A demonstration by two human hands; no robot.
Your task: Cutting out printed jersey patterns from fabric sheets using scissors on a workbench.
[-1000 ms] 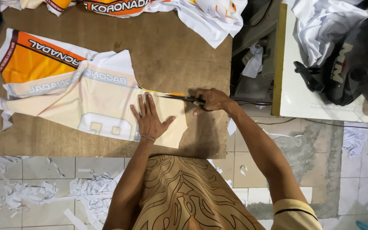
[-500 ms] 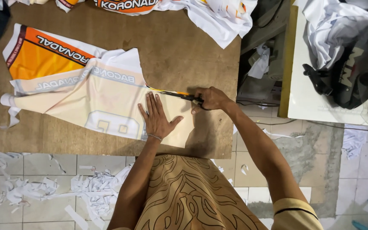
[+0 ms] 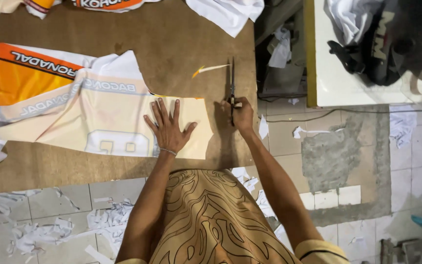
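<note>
Trimming printed fabric on the worktop

The left hand point(image 3: 168, 128) lies flat, fingers spread, pinning the pale printed fabric panel point(image 3: 98, 120) to the brown worktop point(image 3: 181, 54). Just beyond its right edge, the right hand point(image 3: 239, 111) is closed around the handles of the scissors point(image 3: 232, 83), blades pointing away, clear of the cloth; a thin cut-off strip point(image 3: 210, 69) lies beside them. Any further cut would call for bringing the blades back to an edge.
</note>
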